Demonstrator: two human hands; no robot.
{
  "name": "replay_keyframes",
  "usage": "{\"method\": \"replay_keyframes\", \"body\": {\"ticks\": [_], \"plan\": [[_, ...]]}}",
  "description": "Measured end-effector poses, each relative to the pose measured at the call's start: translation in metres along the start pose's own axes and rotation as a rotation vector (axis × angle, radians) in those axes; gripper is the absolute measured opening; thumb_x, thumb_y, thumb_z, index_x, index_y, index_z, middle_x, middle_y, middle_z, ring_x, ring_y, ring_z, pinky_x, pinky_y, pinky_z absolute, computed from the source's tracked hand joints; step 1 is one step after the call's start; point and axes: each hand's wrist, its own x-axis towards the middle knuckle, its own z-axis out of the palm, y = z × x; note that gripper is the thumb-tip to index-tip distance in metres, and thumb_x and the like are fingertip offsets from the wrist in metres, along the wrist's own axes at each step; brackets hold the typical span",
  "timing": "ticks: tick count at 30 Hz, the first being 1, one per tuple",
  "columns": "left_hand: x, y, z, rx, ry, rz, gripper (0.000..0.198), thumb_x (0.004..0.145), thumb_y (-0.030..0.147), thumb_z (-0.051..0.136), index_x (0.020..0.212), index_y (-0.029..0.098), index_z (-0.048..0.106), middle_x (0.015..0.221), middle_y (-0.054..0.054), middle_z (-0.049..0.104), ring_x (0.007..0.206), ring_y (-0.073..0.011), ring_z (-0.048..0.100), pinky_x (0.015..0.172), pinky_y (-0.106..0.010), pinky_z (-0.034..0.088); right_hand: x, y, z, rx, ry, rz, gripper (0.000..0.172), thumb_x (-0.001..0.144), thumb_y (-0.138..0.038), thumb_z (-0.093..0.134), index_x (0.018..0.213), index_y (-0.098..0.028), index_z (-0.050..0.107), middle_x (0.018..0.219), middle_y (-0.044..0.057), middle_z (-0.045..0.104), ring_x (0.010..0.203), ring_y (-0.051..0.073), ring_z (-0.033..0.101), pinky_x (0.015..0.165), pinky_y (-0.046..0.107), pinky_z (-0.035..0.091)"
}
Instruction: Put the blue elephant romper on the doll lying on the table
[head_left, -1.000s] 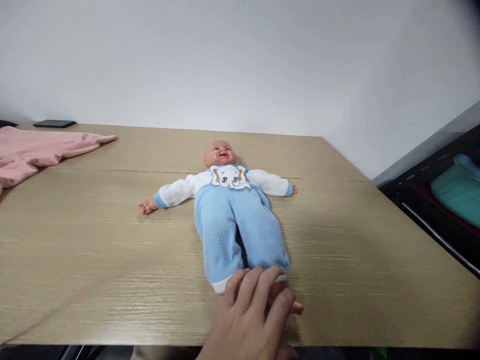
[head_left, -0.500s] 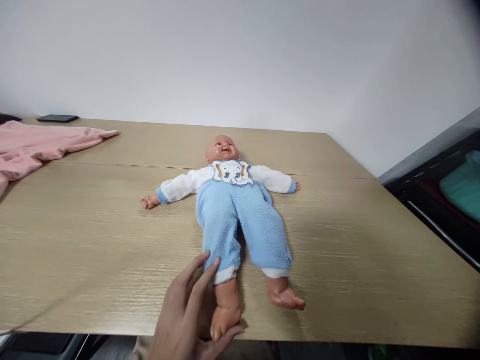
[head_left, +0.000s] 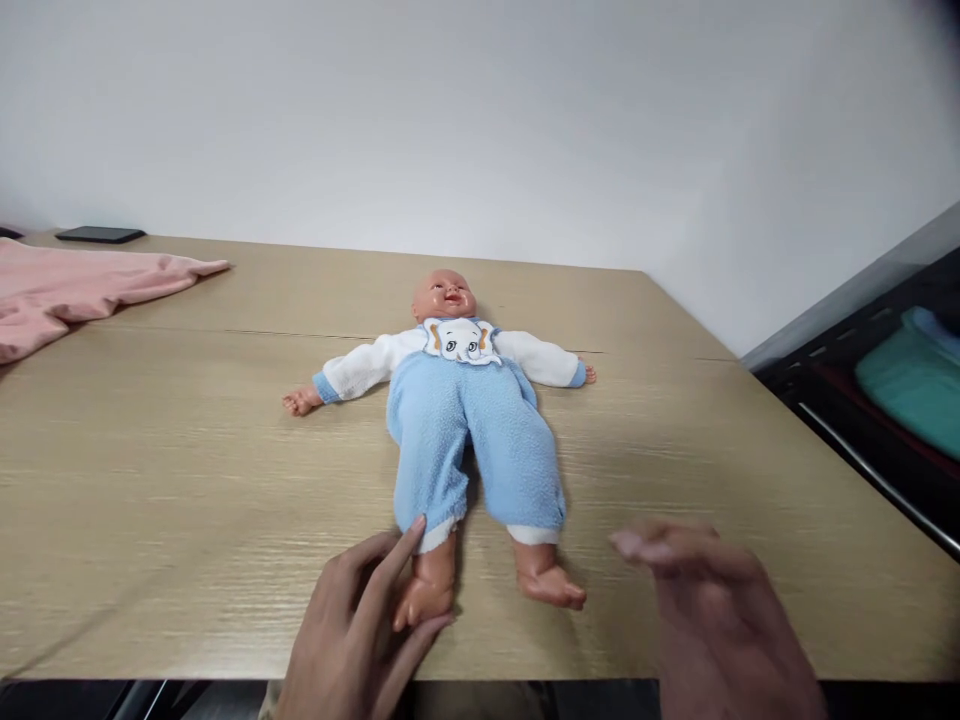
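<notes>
A baby doll (head_left: 431, 405) lies on its back on the table, head away from me, arms spread. It wears a blue and white fleece outfit with an elephant face on the chest (head_left: 459, 342). My left hand (head_left: 352, 615) is loosely curled round the doll's left-side foot (head_left: 426, 592), with fingers at the trouser cuff and the thumb by the toes. My right hand (head_left: 724, 610), slightly blurred, hovers to the right of the other foot (head_left: 550, 580). It holds nothing, and its fingers reach out with a gap to the thumb side.
Pink cloth (head_left: 90, 290) lies at the table's left, with a flat dark phone-like object (head_left: 101, 234) behind it. A white wall (head_left: 465, 130) rises at the back. To the right is a black rack (head_left: 817, 395) with green fabric (head_left: 911, 380). The wooden table's (head_left: 187, 560) front edge is near me.
My right hand has come into view from the lower right. The foot by my left hand has shifted up and left, its leg now pulled slightly, with the hand staying around it.
</notes>
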Motion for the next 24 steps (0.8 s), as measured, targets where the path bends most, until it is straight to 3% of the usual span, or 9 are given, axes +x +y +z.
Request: {"method": "replay_keyframes", "body": {"ticks": [2,4,9,11,14,16,20,22,24], "plan": [[0.0,-0.004,-0.003,0.035,0.022,0.015,0.065,0.109,0.048,0.068,0.167,0.03,0.045,0.135,-0.013,0.066,0.119,-0.0288,0.071,0.098,-0.041,0.066,0.014,0.024,0.002,-0.081,0.016,0.125,0.024,0.115,-0.039,0.048,0.121,-0.031,0.069,0.122,0.009,0.073,0.115,0.03,0.071,0.095,0.045,0.059],[0.001,-0.006,-0.007,0.08,0.039,0.023,0.062,0.107,0.051,0.069,0.163,0.029,0.051,0.137,-0.015,0.064,0.12,-0.0314,0.069,0.098,-0.045,0.066,0.028,0.05,-0.002,-0.253,-0.056,0.179,0.029,0.111,-0.049,0.057,0.131,-0.031,0.068,0.135,0.01,0.071,0.121,0.034,0.068,0.102,0.051,0.057],[0.022,0.004,-0.034,0.047,-0.032,0.132,0.091,0.095,0.078,0.072,0.164,0.025,0.046,0.154,-0.021,0.057,0.135,-0.0391,0.063,0.101,-0.05,0.064,0.087,0.116,-0.015,-0.567,-0.206,-0.039,0.051,0.107,-0.054,0.059,0.149,-0.024,0.057,0.147,0.018,0.066,0.141,0.042,0.058,0.121,0.063,0.045],[0.051,0.012,-0.044,-0.016,-0.118,0.181,0.08,0.101,0.068,0.069,0.165,0.026,0.044,0.159,-0.019,0.056,0.141,-0.0378,0.059,0.104,-0.048,0.062,0.119,0.141,-0.01,-0.621,-0.28,-0.134,0.061,0.105,-0.052,0.06,0.156,-0.02,0.051,0.151,0.021,0.063,0.143,0.043,0.056,0.122,0.064,0.043],[0.123,0.024,-0.043,-0.074,-0.128,0.256,0.052,0.11,0.051,0.061,0.153,0.023,0.053,0.159,-0.018,0.056,0.146,-0.0368,0.054,0.117,-0.053,0.053,0.168,0.169,0.008,-0.536,-0.363,-0.146,0.083,0.095,-0.056,0.071,0.162,-0.015,0.047,0.16,0.025,0.057,0.15,0.045,0.052,0.127,0.065,0.039],[0.183,0.03,-0.027,-0.044,-0.135,0.3,0.051,0.11,0.052,0.061,0.147,0.017,0.058,0.159,-0.02,0.055,0.147,-0.0389,0.051,0.124,-0.057,0.045,0.192,0.183,0.022,-0.367,-0.356,-0.074,0.086,0.085,-0.056,0.08,0.156,-0.015,0.056,0.157,0.025,0.061,0.147,0.047,0.056,0.126,0.065,0.04],[0.287,0.039,0.033,0.135,-0.336,0.375,0.073,0.098,0.049,0.08,0.153,0.01,0.052,0.162,-0.022,0.054,0.147,-0.0384,0.05,0.123,-0.053,0.045,0.206,0.194,0.037,-0.249,-0.289,-0.019,0.057,0.082,-0.06,0.084,0.12,-0.018,0.074,0.121,0.018,0.078,0.114,0.04,0.073,0.103,0.056,0.058],[0.319,0.043,0.062,0.167,-0.402,0.389,0.087,0.083,0.047,0.095,0.148,0.007,0.055,0.155,-0.025,0.061,0.142,-0.0415,0.056,0.117,-0.053,0.05,0.2,0.192,0.035,-0.202,-0.25,-0.004,0.057,0.082,-0.064,0.086,0.115,-0.019,0.074,0.111,0.014,0.078,0.102,0.035,0.075,0.091,0.049,0.062],[0.337,0.048,0.082,0.179,-0.429,0.416,0.075,0.081,0.037,0.096,0.141,0.009,0.061,0.143,-0.023,0.071,0.133,-0.0405,0.064,0.108,-0.051,0.054,0.193,0.185,0.032,-0.104,-0.214,0.032,0.059,0.081,-0.065,0.089,0.117,-0.021,0.072,0.108,0.01,0.078,0.097,0.031,0.076,0.087,0.043,0.063]]}}
